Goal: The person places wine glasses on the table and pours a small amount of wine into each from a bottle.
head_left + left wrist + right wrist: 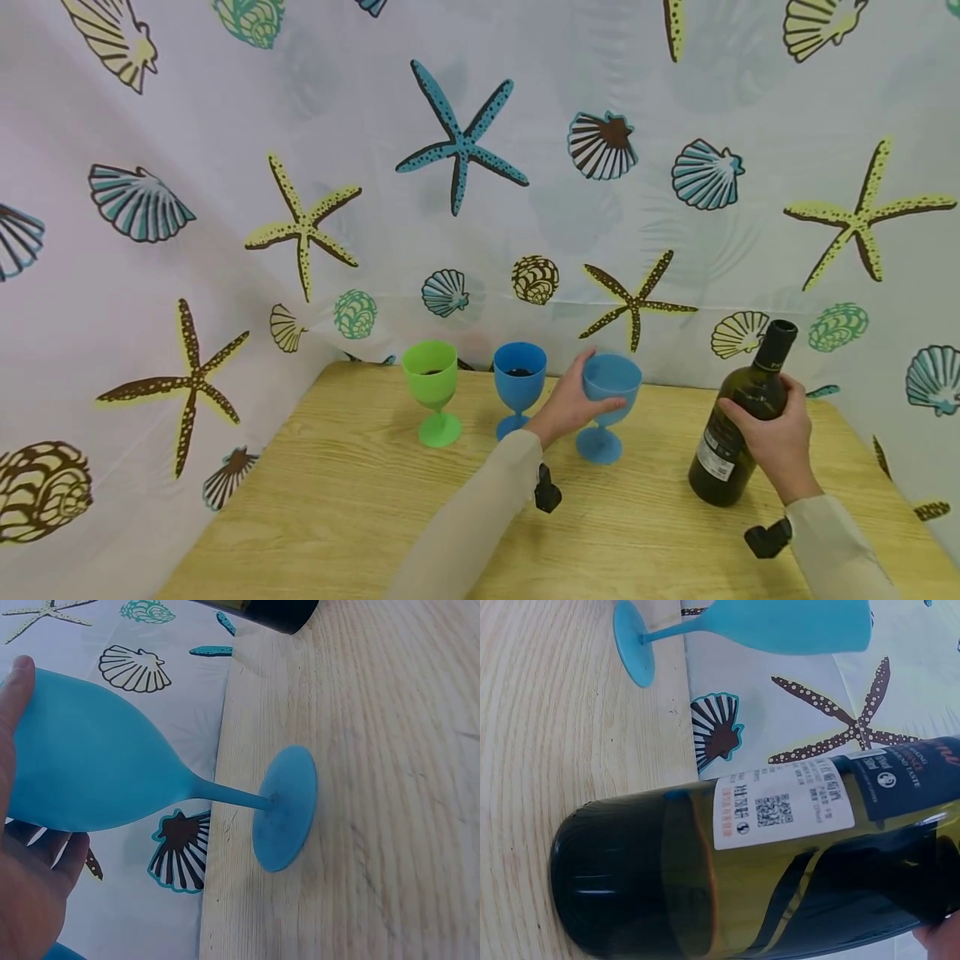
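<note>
My left hand (566, 408) holds a light blue plastic goblet (618, 383) by its bowl, thumb on the near side and fingers behind. The left wrist view shows the goblet's foot (289, 810) at the wooden tabletop. My right hand (780, 437) grips a dark glass wine bottle (720, 442) around its upper body. The bottle's neck is bare at the top and leans a little to the right. A white label (784, 802) and dark liquid inside show in the right wrist view. Whether the bottle's base fully touches the table cannot be told.
Left of the held goblet stand a darker blue goblet (519, 375) and a green goblet (431, 379), both with dark liquid inside. They stand near the back of the wooden table (337, 517). A curtain (525, 208) printed with shells and starfish hangs behind and at the sides.
</note>
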`<state>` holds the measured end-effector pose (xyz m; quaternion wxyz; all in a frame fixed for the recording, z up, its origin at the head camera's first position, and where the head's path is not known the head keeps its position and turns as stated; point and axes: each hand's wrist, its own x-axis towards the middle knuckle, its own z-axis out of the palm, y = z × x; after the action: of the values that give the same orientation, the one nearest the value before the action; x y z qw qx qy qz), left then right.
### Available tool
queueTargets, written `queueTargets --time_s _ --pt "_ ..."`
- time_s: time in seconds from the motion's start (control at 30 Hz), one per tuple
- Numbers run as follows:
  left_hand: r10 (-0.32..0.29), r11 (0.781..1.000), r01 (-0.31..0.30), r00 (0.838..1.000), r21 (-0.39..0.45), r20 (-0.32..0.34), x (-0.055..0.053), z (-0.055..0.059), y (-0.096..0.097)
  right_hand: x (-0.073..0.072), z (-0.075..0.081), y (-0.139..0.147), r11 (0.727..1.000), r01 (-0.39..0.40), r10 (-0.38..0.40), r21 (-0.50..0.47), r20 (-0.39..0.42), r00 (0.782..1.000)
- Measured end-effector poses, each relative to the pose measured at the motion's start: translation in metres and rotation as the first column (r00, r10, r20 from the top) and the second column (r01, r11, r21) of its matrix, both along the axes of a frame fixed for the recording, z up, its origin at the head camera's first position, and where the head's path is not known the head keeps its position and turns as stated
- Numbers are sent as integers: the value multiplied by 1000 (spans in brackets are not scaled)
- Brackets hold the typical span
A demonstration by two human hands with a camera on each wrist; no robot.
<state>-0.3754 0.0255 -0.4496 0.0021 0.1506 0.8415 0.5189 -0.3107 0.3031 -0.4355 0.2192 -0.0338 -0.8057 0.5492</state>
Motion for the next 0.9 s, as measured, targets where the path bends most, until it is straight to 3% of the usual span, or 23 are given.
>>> queueTargets --time_s 0.4,0.9 --pt "-73 997 73 997 11 -23 17 -7 -19 -1 -1 -1 1000 -16 17 -17 10 1000" --pt "-82 997 82 996 4 -42 50 -9 -44 3 -3 -1 1000 -10 10 7 8 1000"
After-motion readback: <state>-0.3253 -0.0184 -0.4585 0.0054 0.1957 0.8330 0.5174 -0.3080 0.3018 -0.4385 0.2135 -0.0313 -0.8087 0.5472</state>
